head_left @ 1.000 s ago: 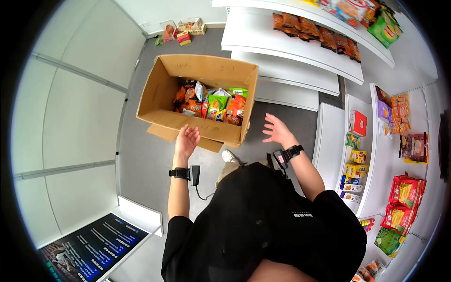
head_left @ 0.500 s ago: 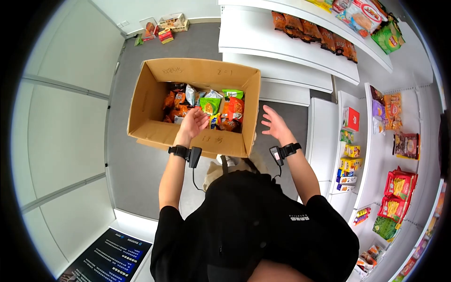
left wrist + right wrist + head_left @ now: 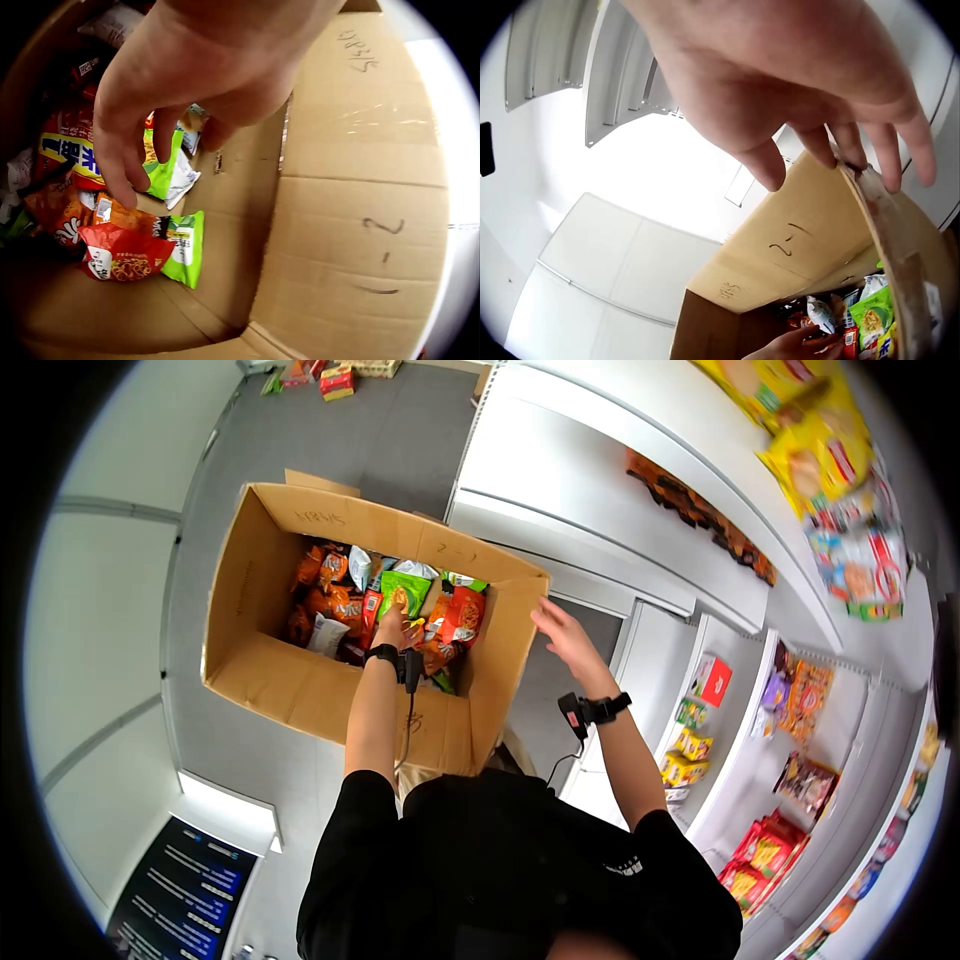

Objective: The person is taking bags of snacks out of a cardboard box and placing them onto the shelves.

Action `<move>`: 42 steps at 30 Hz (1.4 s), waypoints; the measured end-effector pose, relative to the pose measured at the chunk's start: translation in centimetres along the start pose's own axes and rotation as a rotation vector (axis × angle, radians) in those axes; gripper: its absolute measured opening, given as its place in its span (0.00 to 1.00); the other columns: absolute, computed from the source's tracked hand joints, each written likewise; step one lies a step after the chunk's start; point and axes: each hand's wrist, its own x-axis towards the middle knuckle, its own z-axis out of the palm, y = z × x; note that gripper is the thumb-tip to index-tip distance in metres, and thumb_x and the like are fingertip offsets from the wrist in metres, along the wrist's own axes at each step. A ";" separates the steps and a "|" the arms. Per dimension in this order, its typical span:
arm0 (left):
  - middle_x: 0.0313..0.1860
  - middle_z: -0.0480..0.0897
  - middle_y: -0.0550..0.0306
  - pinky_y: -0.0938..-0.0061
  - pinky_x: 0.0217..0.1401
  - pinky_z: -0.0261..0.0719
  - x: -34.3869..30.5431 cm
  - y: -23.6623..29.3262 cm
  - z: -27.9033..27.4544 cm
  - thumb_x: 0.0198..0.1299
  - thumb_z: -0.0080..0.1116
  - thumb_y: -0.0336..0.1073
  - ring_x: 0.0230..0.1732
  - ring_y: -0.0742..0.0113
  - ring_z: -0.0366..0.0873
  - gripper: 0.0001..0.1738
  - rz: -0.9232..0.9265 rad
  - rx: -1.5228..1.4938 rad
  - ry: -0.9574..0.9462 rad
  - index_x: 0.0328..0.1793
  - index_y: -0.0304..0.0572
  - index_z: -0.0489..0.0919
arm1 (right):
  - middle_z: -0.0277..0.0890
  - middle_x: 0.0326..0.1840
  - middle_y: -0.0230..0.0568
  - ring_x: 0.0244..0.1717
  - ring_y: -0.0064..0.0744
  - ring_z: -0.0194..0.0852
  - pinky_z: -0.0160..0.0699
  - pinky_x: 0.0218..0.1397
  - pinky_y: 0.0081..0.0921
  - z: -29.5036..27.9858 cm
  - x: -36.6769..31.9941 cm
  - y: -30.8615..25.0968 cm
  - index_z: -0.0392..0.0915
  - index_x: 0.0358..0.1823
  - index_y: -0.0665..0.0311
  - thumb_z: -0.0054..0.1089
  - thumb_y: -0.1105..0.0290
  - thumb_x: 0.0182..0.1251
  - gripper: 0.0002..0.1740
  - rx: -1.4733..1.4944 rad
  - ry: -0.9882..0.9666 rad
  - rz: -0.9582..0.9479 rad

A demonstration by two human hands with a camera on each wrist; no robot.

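Observation:
A large cardboard box [image 3: 270, 678] holds several snack bags. My left hand [image 3: 397, 630] is inside it, palm down, right at a green noodle-snack bag [image 3: 403, 596]. In the left wrist view its fingers [image 3: 112, 161] bend loosely downward above the bags, with nothing gripped. A red noodle-snack bag [image 3: 124, 256] lies beyond the fingertips on the box bottom. To the right, my right hand [image 3: 568, 640] is outside the box, fingers extended. Its fingertips overlap the box's upper right edge in the right wrist view.
Orange bags [image 3: 338, 605] and a white bag [image 3: 326, 634] fill the box's left half. White shelves [image 3: 590, 500] with snacks stand along the right. A few red packages [image 3: 337, 382] lie on the floor at the back. White wall panels [image 3: 110, 610] rise at left.
My left hand has gone from over the box's near edge down among the bags. The right hand has moved closer to the box's right edge. The box appears farther left and turned in view.

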 end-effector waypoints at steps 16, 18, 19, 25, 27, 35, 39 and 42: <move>0.56 0.69 0.54 0.65 0.45 0.78 16.4 -8.6 -0.8 0.59 0.52 0.54 0.54 0.55 0.71 0.30 0.004 -0.078 -0.124 0.64 0.51 0.65 | 0.62 0.66 0.43 0.67 0.29 0.57 0.52 0.68 0.22 -0.3 1.6 -0.1 0.61 0.65 0.69 0.44 0.60 0.71 0.26 -0.085 0.058 -0.032; 0.58 0.68 0.55 0.65 0.46 0.77 17.7 -8.8 -0.7 0.59 0.51 0.53 0.54 0.55 0.70 0.31 0.004 -0.106 -0.123 0.66 0.51 0.63 | 0.62 0.66 0.43 0.68 0.29 0.56 0.51 0.68 0.22 -0.3 1.8 0.2 0.61 0.65 0.69 0.44 0.60 0.71 0.26 -0.062 0.053 -0.033; 0.59 0.67 0.56 0.65 0.46 0.76 18.1 -8.7 -0.8 0.59 0.51 0.53 0.55 0.54 0.70 0.31 0.006 -0.119 -0.119 0.66 0.51 0.63 | 0.62 0.67 0.43 0.68 0.30 0.56 0.51 0.69 0.22 -0.2 1.9 0.4 0.61 0.65 0.69 0.44 0.60 0.71 0.26 -0.048 0.047 -0.035; 0.47 0.73 0.55 0.66 0.40 0.75 21.2 -8.7 0.0 0.60 0.48 0.52 0.42 0.61 0.74 0.26 -0.041 -0.238 -0.053 0.61 0.50 0.68 | 0.59 0.68 0.35 0.64 0.24 0.57 0.57 0.64 0.23 0.3 2.2 1.9 0.58 0.68 0.62 0.41 0.56 0.72 0.28 -0.126 0.084 -0.099; 0.35 0.75 0.56 0.74 0.30 0.75 24.5 -9.7 -1.8 0.62 0.47 0.48 0.29 0.66 0.73 0.25 -0.064 -0.238 -0.158 0.60 0.42 0.69 | 0.59 0.68 0.34 0.65 0.25 0.56 0.57 0.65 0.24 0.3 2.1 2.3 0.58 0.68 0.61 0.39 0.54 0.73 0.28 -0.140 0.091 -0.099; 0.17 0.66 0.65 0.85 0.16 0.57 12.8 -5.7 1.0 0.61 0.43 0.30 0.16 0.76 0.59 0.13 0.039 -0.168 0.044 0.41 0.38 0.80 | 0.58 0.69 0.44 0.69 0.31 0.54 0.48 0.70 0.23 0.9 1.4 1.2 0.58 0.67 0.68 0.37 0.55 0.74 0.28 -0.027 0.099 -0.175; 0.21 0.72 0.59 0.82 0.14 0.58 4.3 -2.7 3.2 0.56 0.48 0.28 0.15 0.75 0.61 0.12 0.201 -0.113 -0.017 0.42 0.33 0.81 | 0.57 0.70 0.42 0.71 0.34 0.50 0.49 0.69 0.25 2.3 -0.2 1.6 0.57 0.67 0.67 0.38 0.50 0.72 0.32 0.061 0.122 -0.211; 0.15 0.72 0.63 0.83 0.13 0.55 -0.5 -1.4 1.6 0.56 0.51 0.29 0.12 0.78 0.63 0.09 0.455 0.094 -0.112 0.32 0.33 0.81 | 0.59 0.68 0.46 0.69 0.36 0.54 0.53 0.67 0.26 3.3 -1.4 2.0 0.60 0.65 0.69 0.41 0.49 0.70 0.33 0.104 0.204 -0.230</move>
